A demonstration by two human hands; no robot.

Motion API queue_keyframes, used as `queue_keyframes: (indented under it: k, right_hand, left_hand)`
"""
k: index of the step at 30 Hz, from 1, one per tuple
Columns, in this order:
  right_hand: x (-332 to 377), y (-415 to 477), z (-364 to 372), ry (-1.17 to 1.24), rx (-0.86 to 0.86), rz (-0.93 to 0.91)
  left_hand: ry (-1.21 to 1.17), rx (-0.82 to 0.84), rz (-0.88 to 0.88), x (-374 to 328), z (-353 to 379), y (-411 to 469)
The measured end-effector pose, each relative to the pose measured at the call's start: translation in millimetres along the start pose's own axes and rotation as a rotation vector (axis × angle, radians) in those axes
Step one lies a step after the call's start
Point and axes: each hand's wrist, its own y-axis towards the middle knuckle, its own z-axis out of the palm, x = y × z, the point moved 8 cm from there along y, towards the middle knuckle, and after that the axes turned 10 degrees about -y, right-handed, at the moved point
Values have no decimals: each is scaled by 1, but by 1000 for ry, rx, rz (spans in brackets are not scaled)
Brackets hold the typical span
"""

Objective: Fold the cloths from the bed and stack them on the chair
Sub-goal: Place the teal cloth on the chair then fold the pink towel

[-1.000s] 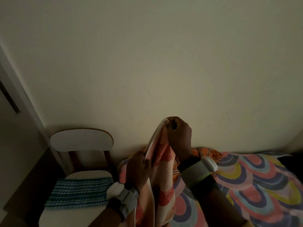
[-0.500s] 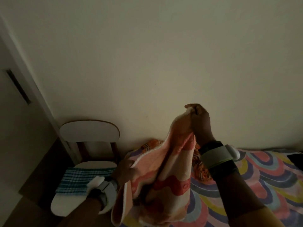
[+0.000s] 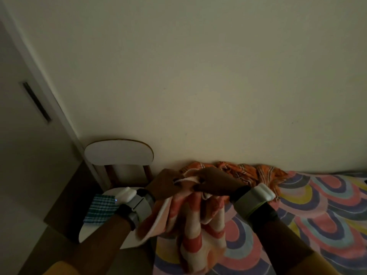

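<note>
Left hand: fingers pinch the pink cloth top edge.
Right hand: fingers pinch the same edge, beside the chair.
Checked cloth: folded on chair seat.

**View:** head; one wide-angle camera, worn on the person's head.
**Position:** above the left end of the bed.
**Facing:** forward and down, toward the wall, which fills the upper two-thirds of the frame.
**Nearness:** close. The forearms enter from the bottom edge. The left hand and right hand meet at lower centre, both gripping the striped cloth.
**Left of frame:** chair against the wall, with a pale panel at the left edge, its lines leaning.
**Right of frame:** the bed, running out past the right edge.
</note>
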Motion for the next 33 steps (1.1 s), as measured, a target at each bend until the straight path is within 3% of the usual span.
queue_keyframes:
  k: [6,11,19,24,26,29,33]
  right_hand:
    - [-30,6,-59,49,-273,156]
    - [-98,6,-78,140,-441,486]
    - [-154,22,-29,284,-389,719]
    - [-164,25,-16,620,-400,886]
    - [-151,28,-12,776,-416,838]
    - [-108,21,-14,1002,-516,609]
    - [-47,6,10,911,-665,501]
  left_hand:
    - [63,157,-349,84,25,-54]
    - [19,126,-498,116,19,-85]
    - [-151,-102,-486,92,-43,-59]
    - [-261,-233,-281,41,-47,-28]
    - [-245,-302,-238,28,-47,-16]
    - [-200,-420,-181,12,-40,-6]
    - [-326,-557,-216,1,-20,-4]
